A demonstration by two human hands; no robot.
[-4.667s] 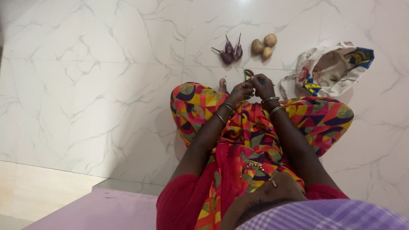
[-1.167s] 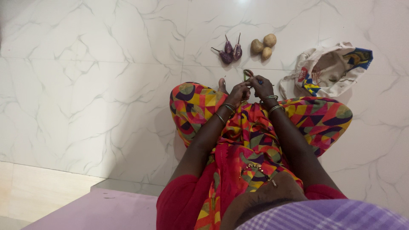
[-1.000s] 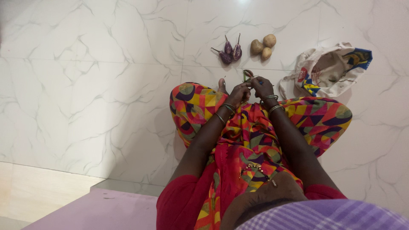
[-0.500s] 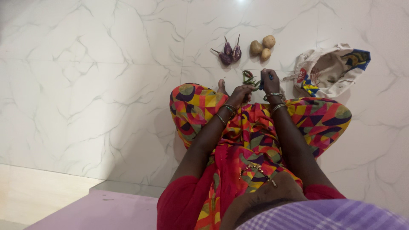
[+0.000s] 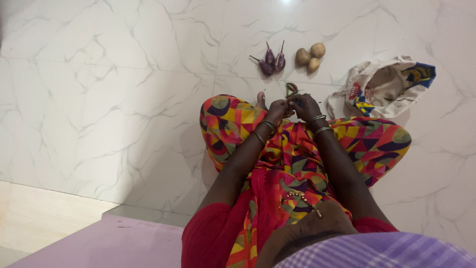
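Here, left hand (image 5: 276, 107) and right hand (image 5: 304, 104) pressed close at knees, both pinching small green vegetable (image 5: 291, 89) just above floor. Eggplants (image 5: 272, 56), potatoes (image 5: 310, 55) farther out; cloth bag (image 5: 384, 84) far right. Risk: thin piece snapping or slipping from fingertips.

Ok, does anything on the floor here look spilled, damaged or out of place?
Nothing stands out. Three aubergines and three potatoes lie in neat clusters on the floor. The cloth bag lies slumped open, nothing spilled. Both hands, left and right, hold small green pods together.
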